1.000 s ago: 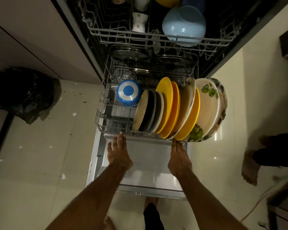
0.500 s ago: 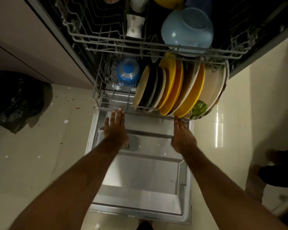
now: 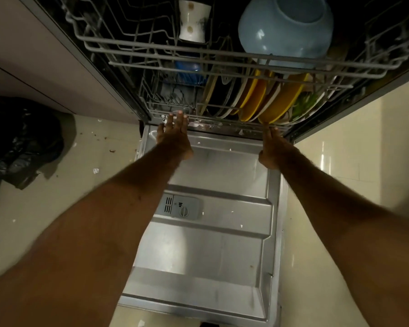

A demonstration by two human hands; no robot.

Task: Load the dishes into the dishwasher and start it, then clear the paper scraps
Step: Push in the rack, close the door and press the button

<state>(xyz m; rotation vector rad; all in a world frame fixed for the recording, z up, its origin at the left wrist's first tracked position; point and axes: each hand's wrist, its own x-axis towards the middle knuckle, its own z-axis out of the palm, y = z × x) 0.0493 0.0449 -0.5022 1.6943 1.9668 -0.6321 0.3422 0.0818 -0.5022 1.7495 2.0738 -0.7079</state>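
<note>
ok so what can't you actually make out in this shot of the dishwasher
Head view only:
Blue bowl in the lower rack: mostly hidden behind the upper rack wires.
Plates: tops hidden by the upper rack, so no sure count.
White cup: top cut off by the frame edge.
Right hand: fingertips lost in shadow at the rack edge.
Black bag: cut by the left edge, too dark for contents.
</note>
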